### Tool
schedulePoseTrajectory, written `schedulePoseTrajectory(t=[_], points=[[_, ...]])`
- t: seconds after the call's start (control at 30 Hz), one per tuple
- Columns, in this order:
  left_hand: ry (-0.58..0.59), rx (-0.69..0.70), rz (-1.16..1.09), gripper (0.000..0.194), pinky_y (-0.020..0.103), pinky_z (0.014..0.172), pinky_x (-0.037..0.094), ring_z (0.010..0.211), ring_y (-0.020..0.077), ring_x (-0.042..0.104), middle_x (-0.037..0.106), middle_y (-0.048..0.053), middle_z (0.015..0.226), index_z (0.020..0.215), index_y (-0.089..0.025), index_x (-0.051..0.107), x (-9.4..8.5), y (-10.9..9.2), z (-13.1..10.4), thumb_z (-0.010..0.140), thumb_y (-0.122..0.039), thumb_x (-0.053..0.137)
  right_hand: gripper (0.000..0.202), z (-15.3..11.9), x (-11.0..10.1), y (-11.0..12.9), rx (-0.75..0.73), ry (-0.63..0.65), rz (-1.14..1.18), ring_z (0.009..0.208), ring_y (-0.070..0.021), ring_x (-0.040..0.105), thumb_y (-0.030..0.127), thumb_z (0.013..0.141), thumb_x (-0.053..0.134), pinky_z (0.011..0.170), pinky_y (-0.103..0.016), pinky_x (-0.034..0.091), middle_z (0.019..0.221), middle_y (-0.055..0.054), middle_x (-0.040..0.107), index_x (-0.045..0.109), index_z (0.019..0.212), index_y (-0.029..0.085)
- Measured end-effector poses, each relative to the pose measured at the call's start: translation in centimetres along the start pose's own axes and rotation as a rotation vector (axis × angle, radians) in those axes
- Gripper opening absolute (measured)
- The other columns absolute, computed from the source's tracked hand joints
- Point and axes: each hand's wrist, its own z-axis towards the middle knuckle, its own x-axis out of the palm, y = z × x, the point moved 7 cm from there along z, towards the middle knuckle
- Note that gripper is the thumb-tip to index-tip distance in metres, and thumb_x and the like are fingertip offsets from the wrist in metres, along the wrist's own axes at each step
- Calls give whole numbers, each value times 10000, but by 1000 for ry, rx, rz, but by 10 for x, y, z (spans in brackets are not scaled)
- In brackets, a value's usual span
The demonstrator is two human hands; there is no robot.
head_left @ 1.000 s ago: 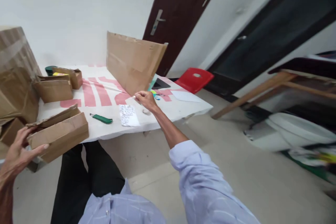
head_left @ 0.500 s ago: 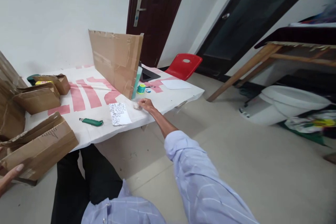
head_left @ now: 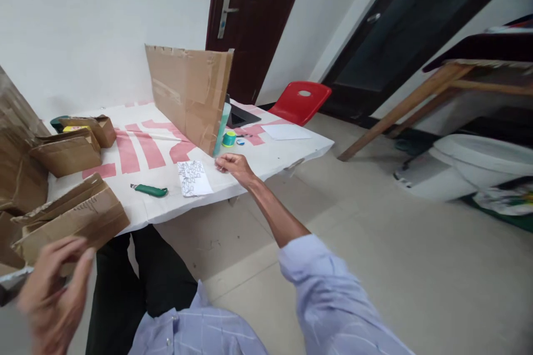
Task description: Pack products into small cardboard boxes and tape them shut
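Note:
My right hand [head_left: 234, 167] is over the near edge of the table [head_left: 266, 163]. Its fingers are pinched together; what is in them is too small or too hidden to make out. Just left of it lies a white paper [head_left: 197, 182] with handwriting on it. Further left is a green utility knife [head_left: 150, 190] with a bit of blade showing. My left hand [head_left: 56, 288], slightly blurred, is raised in front of an open cardboard box [head_left: 79, 222]. Thumb and fingers are curved and apart, with nothing seen between them.
A large cardboard panel [head_left: 189, 97] stands on the table, a roll of green tape [head_left: 229, 138] beside it. Smaller cardboard boxes [head_left: 69, 152] crowd the left side. A red chair [head_left: 300, 101] is behind the table, a white bucket [head_left: 458, 166] on the floor at right.
My left hand has come off the cardboard box and risen into view. My right hand has shifted slightly over the small whitish clump, which no longer shows beside it. The view has turned slightly left.

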Motion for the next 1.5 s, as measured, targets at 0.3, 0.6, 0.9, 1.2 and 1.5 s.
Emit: schedulePoseTrajectory(t=[0.3, 0.6, 0.9, 1.2, 1.5], points=[[533, -215, -526, 391, 369, 762, 586, 953, 255, 720, 762, 91, 1121, 1086, -253, 775, 155, -78, 0, 863, -574, 755, 301, -144, 101, 101, -196, 595, 165, 674, -155, 557, 484, 840, 761, 643, -293, 459, 713, -18, 660, 730, 728, 206], [588, -415, -737, 409, 290, 607, 461, 635, 164, 594, 686, 28, 671, 705, -191, 763, 160, -55, -14, 803, -583, 819, 304, -151, 118, 109, -166, 634, 198, 637, -139, 530, 472, 831, 776, 609, -279, 434, 680, -6, 643, 727, 703, 200], [611, -497, -930, 395, 308, 706, 511, 690, 175, 639, 746, 53, 722, 697, -188, 787, 151, -62, -19, 745, -564, 896, 504, -153, 123, 93, -8, 724, 577, 848, -191, 662, 699, 833, 772, 743, -316, 562, 928, -79, 722, 803, 862, 197], [754, -695, -1408, 421, 261, 670, 549, 617, 131, 654, 708, 45, 652, 672, -129, 751, 173, -82, -41, 702, -491, 964, 411, -187, 146, 96, -74, 1023, 715, 747, -120, 705, 560, 913, 776, 695, -290, 629, 1301, -117, 674, 804, 1069, 181], [805, -732, -1553, 401, 227, 640, 551, 596, 120, 670, 714, 15, 649, 757, -143, 714, 190, -92, -57, 743, -465, 951, 412, -191, 147, 88, 98, 975, 846, 534, -86, 651, 546, 826, 859, 397, -206, 534, 1078, -71, 706, 703, 833, 164]])
